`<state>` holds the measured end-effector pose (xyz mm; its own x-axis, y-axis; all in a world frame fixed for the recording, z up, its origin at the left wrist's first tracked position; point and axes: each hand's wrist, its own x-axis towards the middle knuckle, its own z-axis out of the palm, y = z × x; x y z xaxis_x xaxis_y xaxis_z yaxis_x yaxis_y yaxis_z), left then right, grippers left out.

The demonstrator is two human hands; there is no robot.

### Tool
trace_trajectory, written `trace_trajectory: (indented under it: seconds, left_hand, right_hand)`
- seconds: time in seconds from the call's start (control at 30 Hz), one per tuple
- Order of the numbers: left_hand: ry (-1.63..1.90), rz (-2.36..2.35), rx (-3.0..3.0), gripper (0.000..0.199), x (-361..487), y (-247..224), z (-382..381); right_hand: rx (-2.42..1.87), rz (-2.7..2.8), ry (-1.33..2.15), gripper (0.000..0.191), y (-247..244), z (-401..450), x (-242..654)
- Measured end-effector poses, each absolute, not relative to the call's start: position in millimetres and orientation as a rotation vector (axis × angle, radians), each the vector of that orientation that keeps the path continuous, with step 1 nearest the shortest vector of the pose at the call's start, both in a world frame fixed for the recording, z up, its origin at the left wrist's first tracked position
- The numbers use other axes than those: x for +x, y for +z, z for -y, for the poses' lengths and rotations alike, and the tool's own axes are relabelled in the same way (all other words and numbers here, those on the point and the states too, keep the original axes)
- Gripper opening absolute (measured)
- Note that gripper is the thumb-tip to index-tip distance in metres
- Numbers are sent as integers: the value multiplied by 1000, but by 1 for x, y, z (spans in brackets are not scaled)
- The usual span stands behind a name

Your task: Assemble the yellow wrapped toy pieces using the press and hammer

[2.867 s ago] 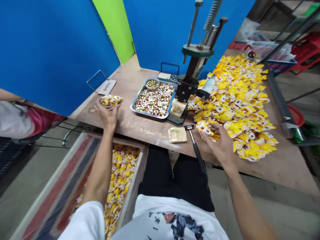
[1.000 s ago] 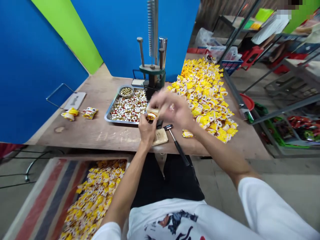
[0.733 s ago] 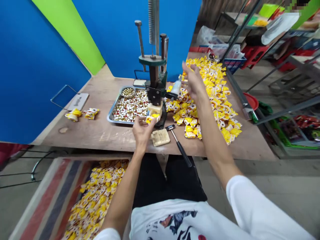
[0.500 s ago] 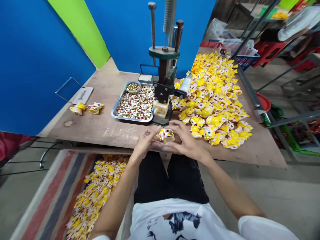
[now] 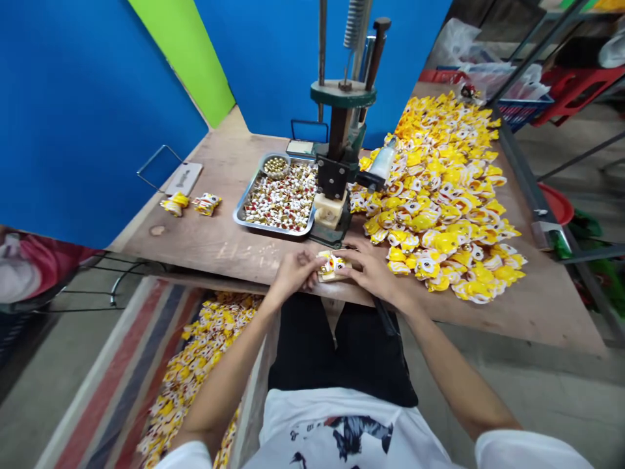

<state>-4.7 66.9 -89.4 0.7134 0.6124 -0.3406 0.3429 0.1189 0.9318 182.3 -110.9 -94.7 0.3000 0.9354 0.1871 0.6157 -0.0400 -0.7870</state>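
A small yellow-and-white plastic animal head (image 5: pixel 332 264) with painted eyes rests on a cream-coloured block at the table's front edge. My left hand (image 5: pixel 293 275) pinches its left side, thumb on top and the other fingers curled. From the right, my right hand (image 5: pixel 372 272) closes on it with thumb and fingertips. Just beyond my hands stands a hand press (image 5: pixel 336 156) with a cream jig (image 5: pixel 328 210) at its foot. To its left lies a metal tray (image 5: pixel 239 220) of small white, red and gold parts, with a little bowl of gold beads (image 5: pixel 276 166) inside.
A large heap of yellow-and-white heads (image 5: pixel 439 208) covers the table's right side. Two more pieces (image 5: pixel 208 204) lie at left beside a white tag-like plate (image 5: pixel 185 178). Below the table edge, a striped sack (image 5: pixel 122 371) holds many pieces. Blue panels (image 5: pixel 97 98) stand behind.
The view has shifted left, so the table appears further right. Both hands stay around the animal head, which has turned and now lies flatter on the cream block.
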Motion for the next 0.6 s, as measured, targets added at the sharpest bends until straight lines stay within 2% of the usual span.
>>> trace_trajectory:
  seconds: [0.07,0.17,0.27,0.4,0.6]
  left_hand:
    - [428,-896,1730,43,2,-78,-106]
    - [650,-915,2217,25,24,-67,-167]
    - [414,-845,2509,13,54,-70,-203]
    - [147,-906,2577,19,78,-80,-216]
    - [0,-870,2509,16,80,-65,-231]
  right_hand:
    - [-1729,1345,465,41,-87,112,187]
    - [-1699,1227,417,30,-78,116,186]
    - [-1719,1201,434,26,-78,124,180]
    - [-1766,1213,442,24,-84,140,172]
    - [-1731,1255,442,21,-85,152,170]
